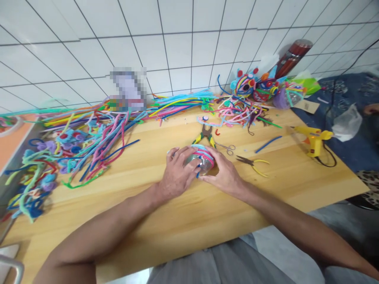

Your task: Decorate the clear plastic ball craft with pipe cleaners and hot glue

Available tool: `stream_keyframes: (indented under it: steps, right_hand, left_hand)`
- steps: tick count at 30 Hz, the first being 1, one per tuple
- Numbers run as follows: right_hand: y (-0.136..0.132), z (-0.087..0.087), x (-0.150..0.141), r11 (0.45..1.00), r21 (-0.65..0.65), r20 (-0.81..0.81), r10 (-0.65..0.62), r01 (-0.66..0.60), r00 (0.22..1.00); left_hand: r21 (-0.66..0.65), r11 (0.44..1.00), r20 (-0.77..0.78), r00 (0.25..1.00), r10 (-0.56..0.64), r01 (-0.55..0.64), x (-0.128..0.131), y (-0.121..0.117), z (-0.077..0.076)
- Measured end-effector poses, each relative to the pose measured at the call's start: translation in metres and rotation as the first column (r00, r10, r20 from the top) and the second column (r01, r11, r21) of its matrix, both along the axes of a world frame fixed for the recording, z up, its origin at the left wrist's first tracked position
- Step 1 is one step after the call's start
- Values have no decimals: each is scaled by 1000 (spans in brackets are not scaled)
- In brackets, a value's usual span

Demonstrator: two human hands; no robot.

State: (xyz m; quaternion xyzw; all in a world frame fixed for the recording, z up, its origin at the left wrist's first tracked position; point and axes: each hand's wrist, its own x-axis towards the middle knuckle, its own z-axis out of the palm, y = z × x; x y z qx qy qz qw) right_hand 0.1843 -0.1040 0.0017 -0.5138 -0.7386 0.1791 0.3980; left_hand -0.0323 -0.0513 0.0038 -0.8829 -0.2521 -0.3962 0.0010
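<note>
A clear, rounded plastic ball (206, 167) with pink and light blue pipe cleaners wound over its top is held just above or on the wooden table. My left hand (177, 172) grips it from the left, its fingers curled over the near surface and pressing on the band. On the other side my right hand (225, 176) cups the ball between thumb and fingers. A bit of dark blue shows beneath the left fingertips. Just behind the ball lie pliers with green and yellow handles (206, 135) and small scissors (227, 148).
Yellow-handled pliers (254, 162), a blue pipe cleaner (268, 144) and a yellow glue gun (314, 141) lie to the right. Heaps of pipe cleaners (97, 138) cover the table's left. Decorated balls (244, 83) stand at the back right by the tiled wall (177, 43). A person's hand shows at far right.
</note>
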Motion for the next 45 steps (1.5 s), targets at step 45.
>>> stream_keyframes:
  steps: [45]
  right_hand:
    - [25, 19, 15, 933, -302, -892, -204, -196, 404]
  left_hand:
    - [-690, 521, 606, 794, 36, 503, 56, 9, 11]
